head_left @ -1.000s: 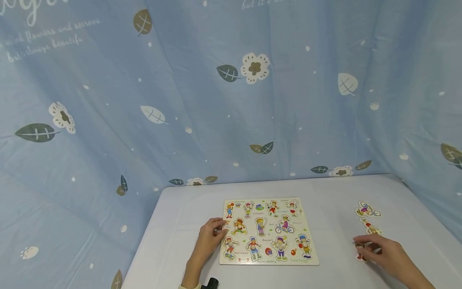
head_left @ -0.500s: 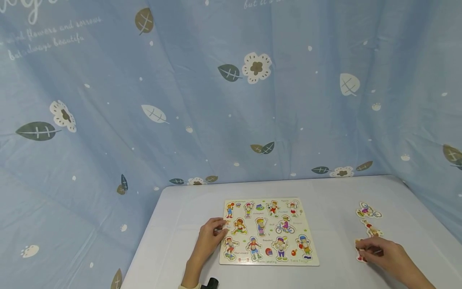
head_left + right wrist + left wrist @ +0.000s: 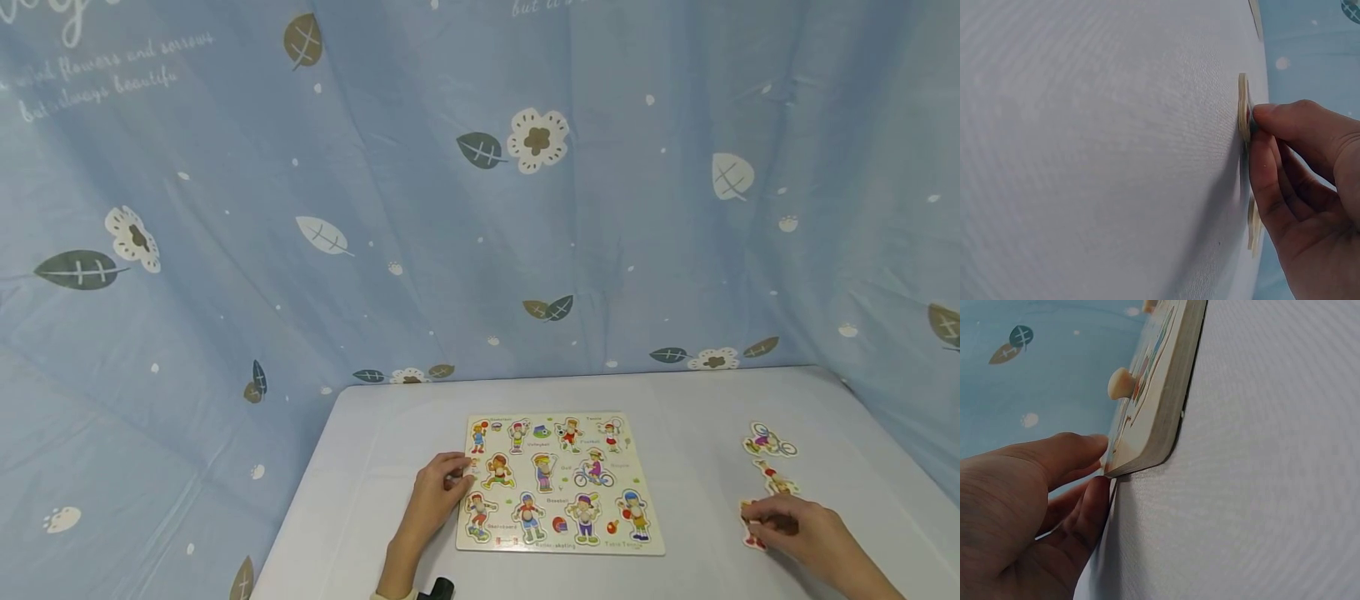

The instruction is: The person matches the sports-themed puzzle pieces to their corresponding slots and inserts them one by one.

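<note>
By the left hand point(image 3: 438, 492), a wooden knob puzzle board point(image 3: 525, 478), laid mid-table point(image 3: 390, 425), is gripped at its left edge. Toward the table's right edge, a puzzle piece point(image 3: 752, 540) is pinched by the right hand point(image 3: 804, 533)'s fingertips.

The hands point(image 3: 441, 487) point(image 3: 804, 532) touch a puzzle board point(image 3: 564, 500) and piece point(image 3: 753, 542).

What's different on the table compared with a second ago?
Very little: the right hand has curled in slightly at the nearest loose piece, whose top edge now shows more. No clear letting go is visible. The left hand stays at the puzzle board's left edge; the bicycle piece and the piece below it lie unmoved.
</note>
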Action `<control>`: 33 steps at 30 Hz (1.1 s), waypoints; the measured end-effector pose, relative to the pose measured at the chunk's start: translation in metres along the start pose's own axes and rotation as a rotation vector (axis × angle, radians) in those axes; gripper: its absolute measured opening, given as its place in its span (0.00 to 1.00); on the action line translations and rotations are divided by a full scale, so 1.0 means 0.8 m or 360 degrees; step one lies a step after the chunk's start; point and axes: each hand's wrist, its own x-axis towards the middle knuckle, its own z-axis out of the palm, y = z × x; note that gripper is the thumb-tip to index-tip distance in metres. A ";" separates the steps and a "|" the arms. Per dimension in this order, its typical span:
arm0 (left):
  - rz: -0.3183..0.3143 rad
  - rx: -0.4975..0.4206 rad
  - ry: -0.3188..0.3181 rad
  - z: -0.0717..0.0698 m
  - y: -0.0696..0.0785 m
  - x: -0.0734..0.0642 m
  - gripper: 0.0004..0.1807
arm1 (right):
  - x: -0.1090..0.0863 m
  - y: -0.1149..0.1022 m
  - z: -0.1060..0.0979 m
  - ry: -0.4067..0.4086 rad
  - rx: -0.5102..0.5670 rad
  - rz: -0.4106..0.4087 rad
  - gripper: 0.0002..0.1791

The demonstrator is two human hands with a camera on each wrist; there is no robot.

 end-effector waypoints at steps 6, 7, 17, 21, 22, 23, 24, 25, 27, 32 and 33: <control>-0.0016 0.0007 -0.0003 -0.002 0.002 0.001 0.16 | 0.000 0.001 0.000 0.0033 0.0034 -0.0095 0.08; -0.0019 0.0009 0.0001 -0.002 0.002 0.001 0.16 | 0.000 0.001 0.000 0.0048 0.0033 -0.0099 0.08; -0.0035 0.0010 -0.0006 -0.001 0.003 0.001 0.16 | 0.002 -0.004 0.000 0.0076 -0.0017 -0.0065 0.09; -0.0042 0.0003 -0.0015 -0.002 0.004 0.001 0.16 | 0.002 -0.004 -0.001 0.0039 -0.0028 -0.0050 0.09; -0.0040 0.0002 -0.0016 -0.002 0.004 0.001 0.16 | 0.002 -0.004 0.000 0.0043 -0.0022 -0.0070 0.09; -0.0038 0.0002 -0.0016 -0.002 0.004 0.000 0.16 | 0.003 -0.004 0.000 0.0047 -0.0015 -0.0090 0.09; -0.0039 0.0000 -0.0016 -0.002 0.005 0.000 0.16 | 0.003 -0.004 0.000 0.0058 -0.0011 -0.0107 0.09; -0.0039 0.0002 -0.0016 -0.002 0.005 0.000 0.16 | 0.004 -0.004 0.001 0.0074 -0.0008 -0.0136 0.10; -0.0038 0.0001 -0.0014 -0.002 0.005 0.000 0.16 | 0.005 -0.004 0.003 0.0104 -0.0005 -0.0169 0.11; -0.0029 0.0004 -0.0011 -0.002 0.005 0.000 0.16 | 0.011 -0.006 0.010 0.0154 0.0018 -0.0196 0.14; -0.0026 0.0003 -0.0012 -0.002 0.005 0.000 0.16 | 0.012 -0.007 0.011 0.0156 0.0026 -0.0200 0.14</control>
